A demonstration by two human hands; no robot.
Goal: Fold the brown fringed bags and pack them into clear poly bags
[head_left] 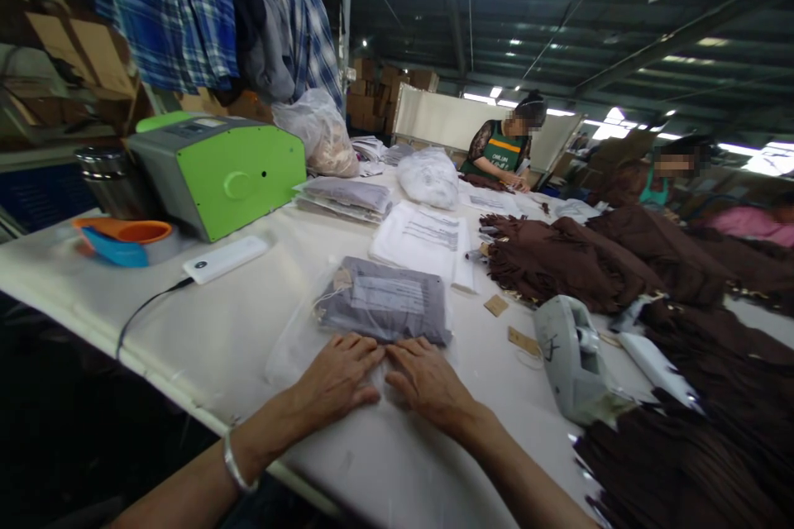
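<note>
A folded dark grey garment point(428, 302) lies inside a clear plastic bag point(291, 339) on the white table. Printed lettering on the bag and a brown tag point(341, 279) with string show on top of it. My left hand point(338, 372) rests flat on the bag at the garment's near edge, its fingers stretched out. Beside it, nearly touching, my right hand point(428, 380) presses flat on the same edge with fingers extended. Neither hand grasps anything. Just beyond is a stack of printed plastic bags point(415, 240).
A green and grey machine point(241, 178), a white power bank point(227, 259) with a cable and orange scissors point(133, 231) are at left. Bagged garments point(347, 194) lie behind. At right are a tape dispenser point(567, 364), loose tags point(496, 305) and brown fringed garments point(571, 260). Two co-workers stand beyond.
</note>
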